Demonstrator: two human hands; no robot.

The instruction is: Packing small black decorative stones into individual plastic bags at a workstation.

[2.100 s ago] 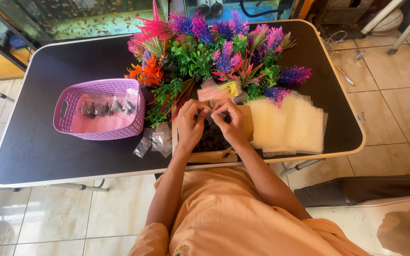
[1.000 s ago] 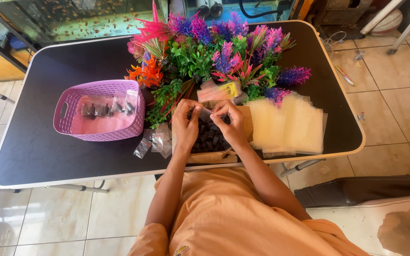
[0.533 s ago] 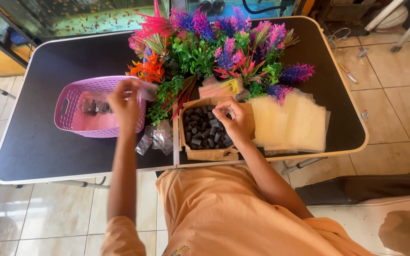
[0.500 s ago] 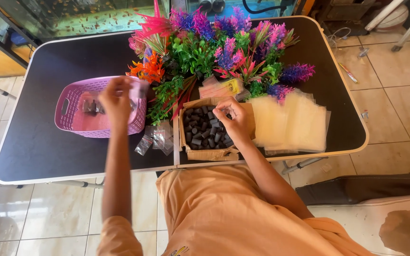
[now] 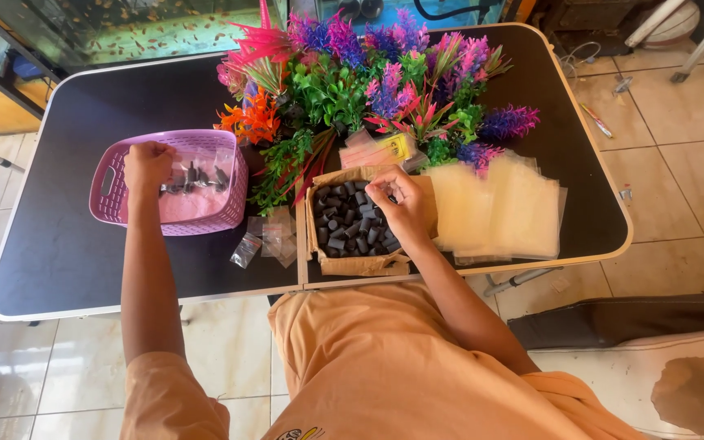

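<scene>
Seated at a black bench [image 5: 59, 253]: left hand [image 5: 148, 165] curled over the pink basket [image 5: 116, 175], fingers closed on something too small to make out, above small packets [image 5: 193, 175] already inside. Right hand [image 5: 401, 200] pinched narrow over dark cylinders [image 5: 344, 228] in a cardboard box [image 5: 360, 265], kept close for easy picking. Clear bags [image 5: 499, 204] stacked beside, plastic plants [image 5: 368, 81] behind.

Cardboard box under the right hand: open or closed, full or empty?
Open and partly full. The cardboard box has its top open, showing many small dark cylinders inside, and the right hand reaches in.
</scene>
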